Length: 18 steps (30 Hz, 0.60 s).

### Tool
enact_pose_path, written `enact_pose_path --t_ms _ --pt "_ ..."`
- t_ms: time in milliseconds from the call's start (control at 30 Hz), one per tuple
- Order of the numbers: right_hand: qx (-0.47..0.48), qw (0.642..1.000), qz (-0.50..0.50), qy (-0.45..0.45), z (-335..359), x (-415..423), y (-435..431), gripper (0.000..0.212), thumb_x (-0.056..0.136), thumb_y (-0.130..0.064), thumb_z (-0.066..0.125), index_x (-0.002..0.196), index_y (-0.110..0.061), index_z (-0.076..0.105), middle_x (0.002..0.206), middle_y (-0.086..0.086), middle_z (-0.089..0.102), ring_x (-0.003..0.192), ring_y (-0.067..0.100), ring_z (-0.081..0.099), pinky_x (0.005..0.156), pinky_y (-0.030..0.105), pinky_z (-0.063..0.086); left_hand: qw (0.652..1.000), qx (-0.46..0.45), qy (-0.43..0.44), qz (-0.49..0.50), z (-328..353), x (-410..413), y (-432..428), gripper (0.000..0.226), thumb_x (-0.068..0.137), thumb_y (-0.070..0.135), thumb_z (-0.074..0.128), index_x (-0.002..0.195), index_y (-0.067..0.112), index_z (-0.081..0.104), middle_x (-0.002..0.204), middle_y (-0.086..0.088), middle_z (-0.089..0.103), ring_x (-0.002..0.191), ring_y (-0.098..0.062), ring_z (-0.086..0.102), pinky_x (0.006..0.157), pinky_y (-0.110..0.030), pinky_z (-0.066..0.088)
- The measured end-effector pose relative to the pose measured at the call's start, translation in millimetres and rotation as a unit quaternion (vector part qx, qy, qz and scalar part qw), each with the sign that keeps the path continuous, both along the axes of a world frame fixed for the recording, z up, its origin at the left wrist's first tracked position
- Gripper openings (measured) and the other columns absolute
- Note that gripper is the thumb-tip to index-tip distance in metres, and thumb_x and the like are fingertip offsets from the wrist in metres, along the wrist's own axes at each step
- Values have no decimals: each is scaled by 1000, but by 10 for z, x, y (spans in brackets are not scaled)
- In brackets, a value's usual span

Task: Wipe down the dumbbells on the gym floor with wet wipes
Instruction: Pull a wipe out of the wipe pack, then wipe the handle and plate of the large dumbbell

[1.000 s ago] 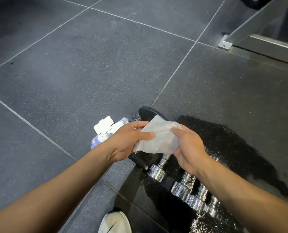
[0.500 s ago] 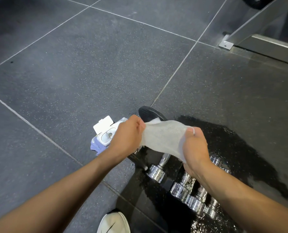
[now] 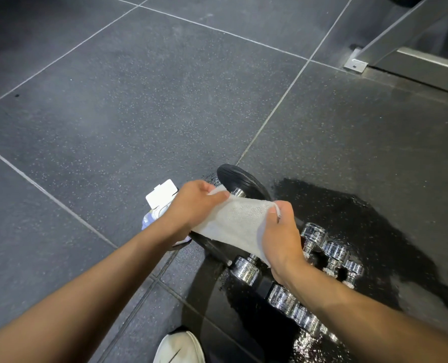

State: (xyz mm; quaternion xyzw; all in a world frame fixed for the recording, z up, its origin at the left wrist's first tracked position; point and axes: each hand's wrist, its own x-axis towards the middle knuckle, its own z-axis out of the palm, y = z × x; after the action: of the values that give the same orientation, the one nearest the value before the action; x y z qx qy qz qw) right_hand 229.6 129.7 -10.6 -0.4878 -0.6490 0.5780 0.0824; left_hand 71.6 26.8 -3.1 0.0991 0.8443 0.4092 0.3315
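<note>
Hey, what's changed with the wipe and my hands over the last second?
The left hand and right hand pulled apart, stretching the crumpled wet wipe out flat; both still grip its edges. The chrome dumbbells, wipes pack and white shoe stayed put.

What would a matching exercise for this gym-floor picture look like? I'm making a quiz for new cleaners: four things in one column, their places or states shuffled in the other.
Things
1. wet wipe
2. wipes pack
3. chrome dumbbells
4. white shoe

Places or states
A. at the bottom edge of the view
B. stretched between the left hand and right hand
C. lying on the wet patch
D. lid flipped open, partly behind the left hand

Pairs: 1-B, 2-D, 3-C, 4-A
</note>
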Motion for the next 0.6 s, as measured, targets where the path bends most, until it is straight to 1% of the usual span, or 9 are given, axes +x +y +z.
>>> enact_pose_path --t_ms 67,233,300,400,433,500,533,567,600 --pt "4 1000 -2 17 12 -16 -27 15 111 -30 33 116 -28 47 90 2 57 79 14 56 59 27 43 1000 18 9 10 -19 -69 -33 16 90 37 78 90 22 73 80 -1 77 60 -12 68 58 -30 54" --pt "9 999 -14 37 14 -101 -20 11 111 -29 33 116 -27 43 89 -2 53 75 10 51 59 25 40 998 11 61 12 -117 -242 -6 23 98 49 62 92 28 66 86 -4 75 66 -21 67 60 -37 54" --pt "3 999 -20 28 -35 -144 10 8 110 -30 35 116 -26 39 87 1 54 74 14 51 59 29 42 995 -18 94 -30 -163 -334 23 24 101 52 56 94 30 62 86 -3 74 71 -23 69 63 -39 55" --pt "-47 998 -16 -29 -204 -163 10 15 106 -30 44 113 -27 31 90 9 58 74 24 59 70 45 57 976 -107 135 -132 -273 -442 66 24 102 50 54 105 27 61 95 -1 71 86 -24 68 74 -38 54" --pt "-78 996 -25 -45 -252 -159 0 17 105 -28 47 110 -25 32 93 12 59 73 24 61 73 46 59 969 -127 137 -161 -319 -460 80 22 103 46 55 109 26 62 100 -4 71 90 -26 68 78 -39 55" --pt "-95 992 -20 -83 -325 -150 -19 15 103 -20 48 100 -21 33 98 8 52 73 20 54 74 39 52 957 -146 156 -196 -405 -477 101 20 105 38 53 114 22 63 108 -10 71 97 -32 67 81 -39 54" --pt "-52 993 24 -99 -350 -143 -24 17 101 -15 47 97 -21 32 99 3 44 74 17 47 71 35 45 953 -147 170 -204 -436 -479 112 22 106 36 52 116 20 63 109 -11 71 100 -34 66 80 -38 52" --pt "24 989 103 -103 -350 -133 -34 17 99 -11 47 97 -21 33 99 -2 40 78 17 45 70 31 41 951 -147 176 -206 -455 -476 122 23 107 37 51 117 20 63 110 -11 70 101 -35 65 80 -38 50" --pt "122 969 196 -91 -367 -123 -30 17 95 -7 47 99 -21 38 100 -4 40 84 18 45 73 31 41 951 -149 178 -205 -475 -474 136 25 107 38 51 119 19 62 110 -11 70 102 -35 65 80 -38 50"
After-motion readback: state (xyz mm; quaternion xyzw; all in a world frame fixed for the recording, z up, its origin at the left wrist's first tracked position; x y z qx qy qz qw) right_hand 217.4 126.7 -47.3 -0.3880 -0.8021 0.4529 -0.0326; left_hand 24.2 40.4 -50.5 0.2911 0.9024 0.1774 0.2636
